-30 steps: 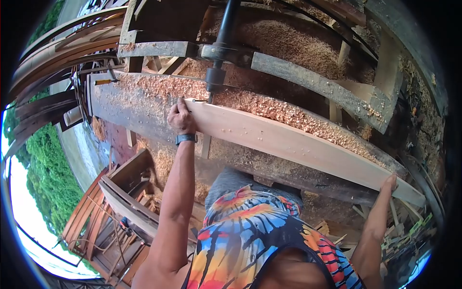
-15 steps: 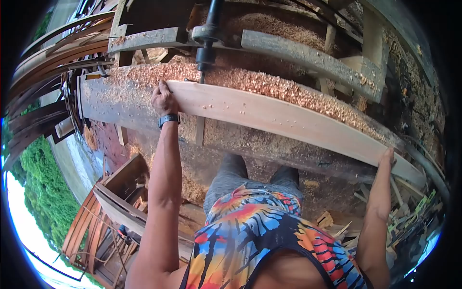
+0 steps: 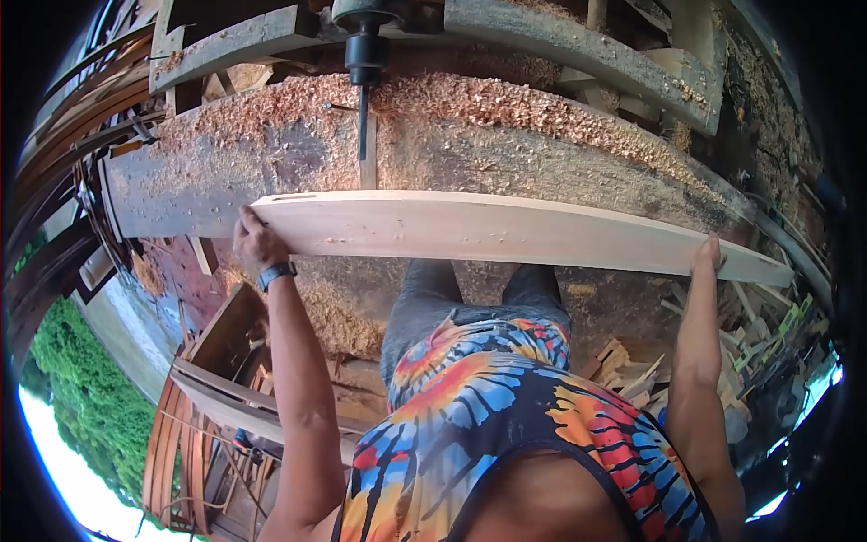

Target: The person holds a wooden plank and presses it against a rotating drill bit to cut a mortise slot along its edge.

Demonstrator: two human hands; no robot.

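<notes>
A long pale wooden plank (image 3: 470, 231) spans across in front of me, its edge turned upward. Near its left end a narrow slot (image 3: 296, 196) is cut into that edge. My left hand (image 3: 259, 240), with a dark band on the wrist, grips the plank's left end. Toward the right end my right hand (image 3: 708, 256) is closed round the board. Beyond the plank, a black chuck holds a drill bit (image 3: 363, 126), which stands apart from the wood. Under the bit lies the worktable (image 3: 181, 194), strewn with chips.
A ridge of wood shavings (image 3: 506, 104) runs along the table's back, before a wooden rail (image 3: 578, 50). Stacked boards (image 3: 108, 90) crowd the far left. Scrap wood (image 3: 632, 366) lies on the floor at right; a wooden frame (image 3: 226, 388) stands at lower left.
The plank has come toward me and away from the drill bit, its left end shifting left. Both hands moved with it, still holding. The slotted edge and whole bit now show.
</notes>
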